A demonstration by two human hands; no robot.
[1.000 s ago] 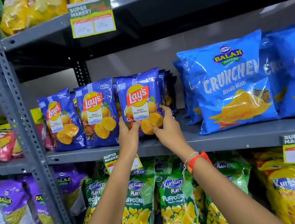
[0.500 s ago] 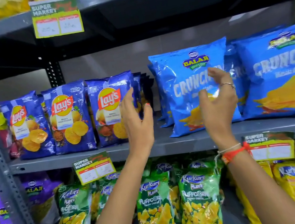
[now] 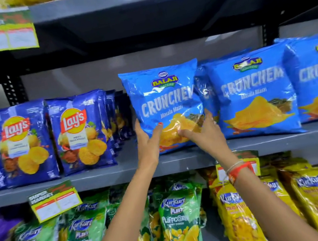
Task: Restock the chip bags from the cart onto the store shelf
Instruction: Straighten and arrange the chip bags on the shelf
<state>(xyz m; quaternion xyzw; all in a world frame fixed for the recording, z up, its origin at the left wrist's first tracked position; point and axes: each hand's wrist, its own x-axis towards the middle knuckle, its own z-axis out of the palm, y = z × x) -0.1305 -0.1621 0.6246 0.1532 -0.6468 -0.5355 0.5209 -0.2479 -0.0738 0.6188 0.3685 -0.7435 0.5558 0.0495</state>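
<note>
A light-blue Balaji Crunchem bag stands upright on the grey middle shelf, leftmost of a row of the same bags. My left hand grips its lower left corner, thumb on the front. Its lower right side is clasped by my right hand, which has an orange band on the wrist. Dark-blue Lay's bags stand in rows to the left, with a narrow gap between them and the held bag. The cart is out of view.
Price tags hang from the shelf edges and from the shelf above. Green Kurkure Puffcorn bags and yellow Kurkure bags fill the shelf below. Yellow bags line the top shelf. A perforated upright stands at the back left.
Both hands left the front Lay's bag, moved right, and closed on the leftmost Crunchem bag. The view has shifted right with them.
</note>
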